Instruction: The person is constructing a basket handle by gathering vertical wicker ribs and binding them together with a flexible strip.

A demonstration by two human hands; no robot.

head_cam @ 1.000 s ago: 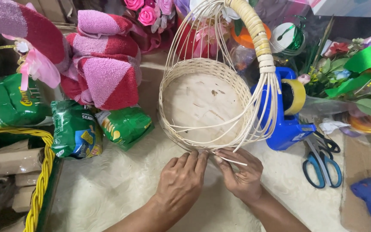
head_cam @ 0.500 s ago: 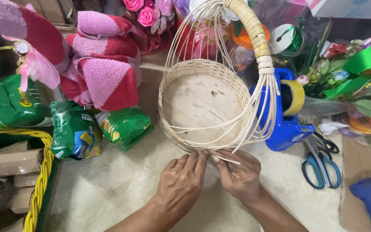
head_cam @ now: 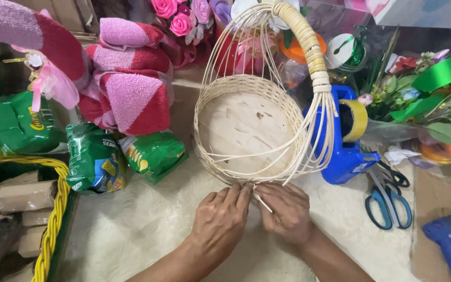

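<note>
Barely anything has shifted since a second ago: both hands sit at the same spot on the basket's near rim, only the fingers look tucked a bit tighter together.

Biggest thing on the white fluffy mat (head_cam: 131,235) is the round wicker basket (head_cam: 246,130), tilted toward the camera so you see its flat bottom, with the wrapped handle arching up over it. Behind it to the left there's a pile of pink and red towels (head_cam: 131,89), then green snack bags (head_cam: 121,156) just beside the basket. On the right, a blue tape dispenser (head_cam: 348,143) touches the basket's side, and blue-handled scissors (head_cam: 387,201) lie near it.

Left hand (head_cam: 220,222) has its fingers curled down, tips pressed on the rim. Right hand (head_cam: 285,211) is closed, pinching a loose thin cane strand (head_cam: 262,202) that pokes out between the two hands.
</note>
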